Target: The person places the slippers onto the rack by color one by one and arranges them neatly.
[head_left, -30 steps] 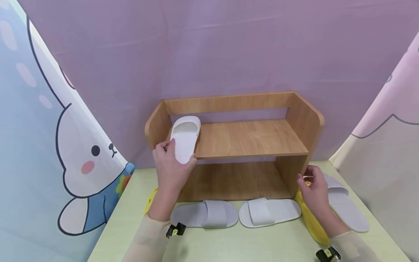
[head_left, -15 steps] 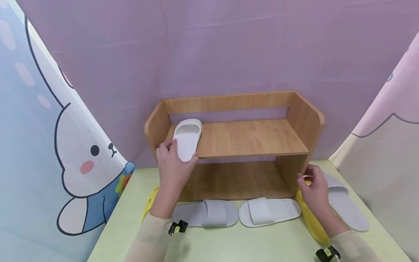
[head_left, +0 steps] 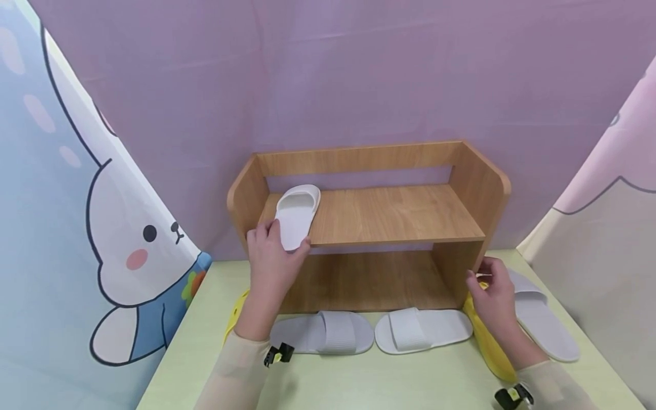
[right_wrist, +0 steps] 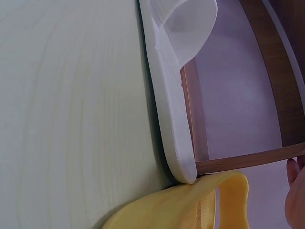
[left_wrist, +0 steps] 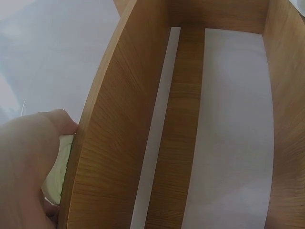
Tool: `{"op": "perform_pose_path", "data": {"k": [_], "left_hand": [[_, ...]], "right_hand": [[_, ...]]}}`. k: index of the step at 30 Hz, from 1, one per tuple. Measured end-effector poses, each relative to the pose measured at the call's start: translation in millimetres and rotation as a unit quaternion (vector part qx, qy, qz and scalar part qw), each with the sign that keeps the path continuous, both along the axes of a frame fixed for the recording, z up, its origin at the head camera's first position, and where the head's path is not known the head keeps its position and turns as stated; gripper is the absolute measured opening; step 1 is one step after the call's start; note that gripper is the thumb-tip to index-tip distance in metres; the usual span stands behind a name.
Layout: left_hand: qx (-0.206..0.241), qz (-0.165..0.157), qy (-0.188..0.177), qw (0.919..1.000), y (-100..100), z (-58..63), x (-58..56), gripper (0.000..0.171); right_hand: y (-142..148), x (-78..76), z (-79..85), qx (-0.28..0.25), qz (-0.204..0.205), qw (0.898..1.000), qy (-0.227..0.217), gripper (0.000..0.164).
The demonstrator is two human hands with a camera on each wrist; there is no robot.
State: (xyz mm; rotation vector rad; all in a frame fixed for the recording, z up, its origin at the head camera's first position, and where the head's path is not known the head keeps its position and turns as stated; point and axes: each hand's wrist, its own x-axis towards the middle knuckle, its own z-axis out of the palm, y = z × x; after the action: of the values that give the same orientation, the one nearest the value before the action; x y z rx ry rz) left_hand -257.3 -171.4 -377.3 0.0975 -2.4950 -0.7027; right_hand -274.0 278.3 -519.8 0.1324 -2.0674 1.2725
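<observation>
My left hand (head_left: pixel 274 259) grips a white slide slipper (head_left: pixel 296 219) by its heel end, thumb on one side and fingers on the other. The slipper slants over the left part of the upper board of a wooden shoe rack (head_left: pixel 389 213), toe toward the back. Only its pale heel end (left_wrist: pixel 59 171) shows in the left wrist view. At the rack's right side panel, my right hand (head_left: pixel 494 293) holds the lower front edge with bent fingers, above a yellow shoe (head_left: pixel 489 344). Two fingertips (right_wrist: pixel 292 171) meet that panel in the right wrist view.
A grey slipper (head_left: pixel 320 333) and a white slipper (head_left: pixel 430 330) lie in front of the rack on the pale table (head_left: pixel 369 387). Another grey slipper (head_left: pixel 545 324) lies right of my right hand. Part of a yellow shoe (head_left: pixel 237 310) shows beside my left forearm.
My left hand has carried the white slide slipper slightly to the right over the upper board, its heel end coming a little lower. My right hand stays at the side panel.
</observation>
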Motion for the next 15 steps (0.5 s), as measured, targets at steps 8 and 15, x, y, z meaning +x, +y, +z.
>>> {"op": "perform_pose_path", "data": {"k": [8, 15], "left_hand": [[-0.003, -0.005, -0.002, 1.0000, -2.1, -0.1, 2.0, 0.089], [0.008, -0.023, 0.017, 0.9995, -5.2, -1.9, 5.7, 0.087]], "right_hand": [[0.2, -2.7, -3.1, -0.004, -0.007, 1.000, 0.002, 0.032], [-0.3, 2.3, 2.4, 0.001, -0.001, 1.000, -0.015, 0.032]]}}
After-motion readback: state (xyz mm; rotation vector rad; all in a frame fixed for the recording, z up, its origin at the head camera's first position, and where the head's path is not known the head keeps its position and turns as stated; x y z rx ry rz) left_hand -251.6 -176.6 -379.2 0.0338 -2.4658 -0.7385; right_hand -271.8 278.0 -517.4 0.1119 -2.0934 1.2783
